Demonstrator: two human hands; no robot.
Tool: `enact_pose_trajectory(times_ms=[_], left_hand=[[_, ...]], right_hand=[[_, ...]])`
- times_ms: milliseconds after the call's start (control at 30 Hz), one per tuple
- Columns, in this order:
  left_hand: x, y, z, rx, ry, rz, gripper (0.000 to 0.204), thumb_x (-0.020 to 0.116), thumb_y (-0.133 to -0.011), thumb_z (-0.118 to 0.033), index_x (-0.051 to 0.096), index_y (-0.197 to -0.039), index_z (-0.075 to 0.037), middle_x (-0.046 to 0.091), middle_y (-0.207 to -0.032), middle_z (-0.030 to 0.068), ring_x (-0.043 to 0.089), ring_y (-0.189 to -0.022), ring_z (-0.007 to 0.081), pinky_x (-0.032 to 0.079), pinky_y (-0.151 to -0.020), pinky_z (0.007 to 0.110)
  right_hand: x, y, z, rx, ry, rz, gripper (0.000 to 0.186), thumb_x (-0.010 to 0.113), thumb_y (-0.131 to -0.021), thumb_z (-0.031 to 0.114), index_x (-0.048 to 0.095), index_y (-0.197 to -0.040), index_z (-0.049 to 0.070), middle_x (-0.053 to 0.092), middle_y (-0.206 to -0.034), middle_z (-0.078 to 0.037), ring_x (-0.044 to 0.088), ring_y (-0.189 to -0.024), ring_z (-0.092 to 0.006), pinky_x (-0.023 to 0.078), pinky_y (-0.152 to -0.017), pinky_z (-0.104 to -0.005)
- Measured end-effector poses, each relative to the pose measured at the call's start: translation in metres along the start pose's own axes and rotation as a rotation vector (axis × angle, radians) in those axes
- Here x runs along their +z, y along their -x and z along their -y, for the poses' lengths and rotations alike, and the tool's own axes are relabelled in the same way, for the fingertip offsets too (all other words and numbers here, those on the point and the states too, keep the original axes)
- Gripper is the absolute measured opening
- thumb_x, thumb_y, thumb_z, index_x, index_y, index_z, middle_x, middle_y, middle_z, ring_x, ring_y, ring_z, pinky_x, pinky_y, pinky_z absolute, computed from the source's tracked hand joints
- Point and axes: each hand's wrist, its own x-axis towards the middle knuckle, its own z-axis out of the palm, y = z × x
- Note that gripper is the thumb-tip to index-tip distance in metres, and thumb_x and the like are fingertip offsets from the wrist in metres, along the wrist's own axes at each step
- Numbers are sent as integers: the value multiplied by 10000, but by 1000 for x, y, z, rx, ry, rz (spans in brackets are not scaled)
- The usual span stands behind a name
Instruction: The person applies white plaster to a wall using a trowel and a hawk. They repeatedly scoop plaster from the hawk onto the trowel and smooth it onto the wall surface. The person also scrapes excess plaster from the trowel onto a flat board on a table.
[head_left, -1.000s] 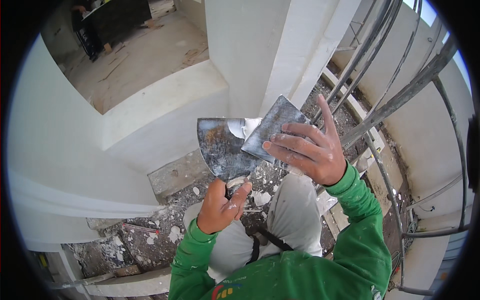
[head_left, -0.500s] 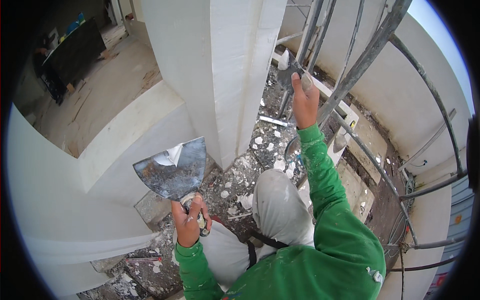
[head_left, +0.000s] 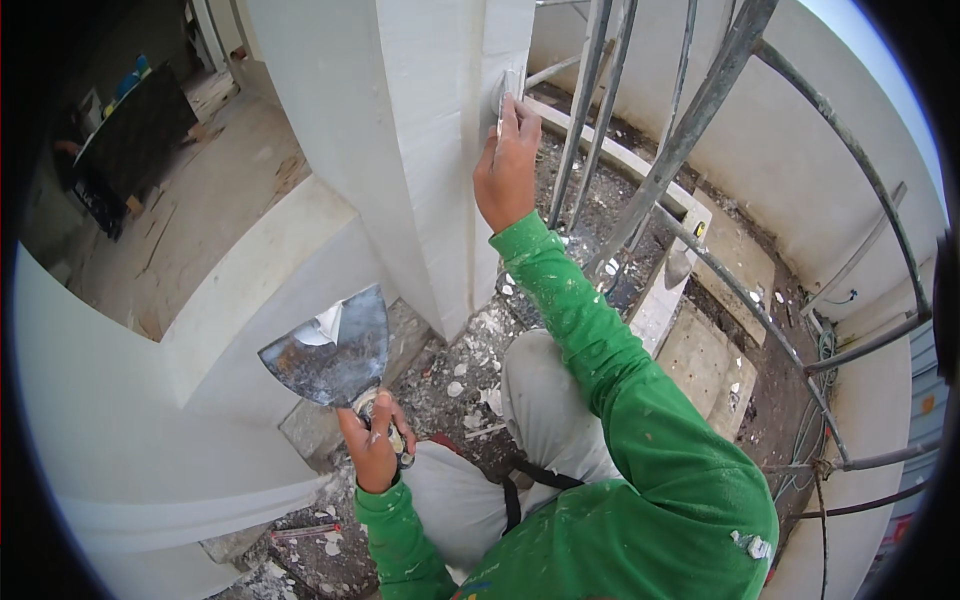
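Note:
My left hand [head_left: 372, 445] grips the handle of a wide putty knife [head_left: 330, 360], held low near the wall, with a dab of white filler [head_left: 321, 326] on its stained blade. My right hand [head_left: 508, 170] is raised to the white column [head_left: 410, 150], closed on a second scraper [head_left: 506, 88] seen nearly edge-on, its blade against the column's right edge with some white material at it. The fingers hide part of this tool.
Metal bars [head_left: 700, 130] stand at the right, before a low wall [head_left: 800, 140]. Debris and white flakes cover the ground [head_left: 470, 350] below. Through a wall opening [head_left: 260, 240] at upper left, a person [head_left: 75, 150] stands by a dark counter [head_left: 130, 125].
My right hand and its scraper have moved from over the wide blade up to the column's edge. My left hand has lowered the wide knife leftward, and the view has shifted.

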Motion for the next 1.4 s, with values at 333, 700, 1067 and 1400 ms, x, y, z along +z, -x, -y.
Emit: enact_pose_trajectory(times_ms=[333, 700, 1067, 1400], left_hand=[[-2, -5, 0, 18, -59, -4, 348, 497, -959, -142, 333, -1256, -61, 461, -640, 75, 428, -395, 132, 381, -336, 246], [0, -6, 5, 29, -45, -28, 333, 508, -951, -130, 345, -1234, -66, 470, -660, 74, 448, -412, 136, 384, -338, 248], [2, -5, 4, 22, -83, -19, 242, 492, -964, -131, 364, -1156, -56, 462, -662, 69, 441, -420, 132, 391, -339, 249], [-1, -5, 5, -9, -103, -50, 315, 504, -956, -139, 356, -1222, -59, 467, -672, 69, 451, -428, 140, 390, -347, 254]], right_hand=[[-22, -28, -3, 7, -72, -84, 389, 469, -882, -65, 475, -1270, -70, 505, -1173, -219, 506, -1087, -367, 415, -954, -411], [-31, -29, 11, -57, -45, -102, 464, 465, -841, -123, 451, -1300, -59, 486, -1151, -226, 507, -1068, -377, 422, -943, -393], [-60, -8, -21, -278, 104, 114, 711, 525, -666, -157, 477, -1342, 56, 480, -1281, -110, 433, -1192, -316, 284, -1057, -494], [-51, -92, -145, -912, 428, 53, 621, 707, -723, 173, 523, -1292, 339, 451, -1327, 101, 384, -1224, -148, 232, -1059, -462]])
